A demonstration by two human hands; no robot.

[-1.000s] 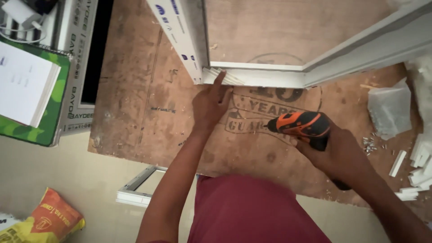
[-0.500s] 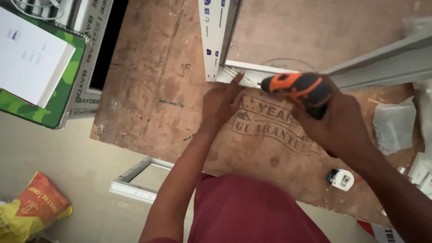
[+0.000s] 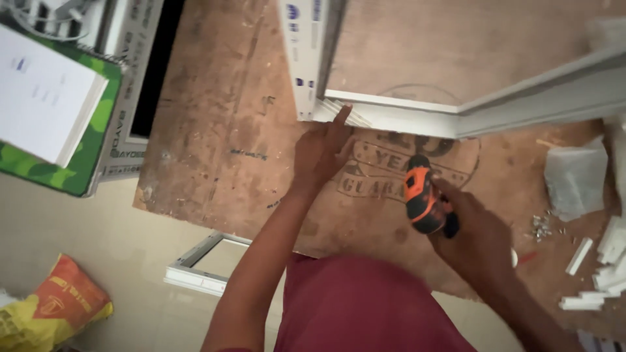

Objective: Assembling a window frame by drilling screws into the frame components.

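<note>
The orange-and-black cordless drill (image 3: 427, 202) lies in the grasp of the right hand (image 3: 476, 241), over the plywood worktop (image 3: 215, 150) just below the printed round stamp (image 3: 398, 176). Its long axis runs roughly from 5 o'clock up to 11 o'clock, with the nose end toward the corner joint of the white window-frame profile (image 3: 385, 111); the bit itself is too blurred to make out. The right hand is clenched around the grip, fingers wrapped under the body.

The left hand (image 3: 319, 150) rests flat and released, fingers stretched toward 1 o'clock, fingertips touching the frame's corner where the upright piece (image 3: 303, 58) meets the horizontal one.

Against the picture 0.5 s ago, the drill has dropped away from the frame corner toward 5 o'clock and now sits well apart from the joint, while the left hand has stayed on the corner.

At 9 o'clock a pad of white paper (image 3: 45, 98) lies on a green board (image 3: 85, 169). At 3 o'clock are a crumpled plastic bag (image 3: 577, 176), a small heap of screws (image 3: 540, 227) and white profile offcuts (image 3: 600, 267). At 7 o'clock an orange-and-yellow sack (image 3: 55, 306) sits on the floor, beside a small white frame (image 3: 202, 264). Nothing lies between drill and joint.
</note>
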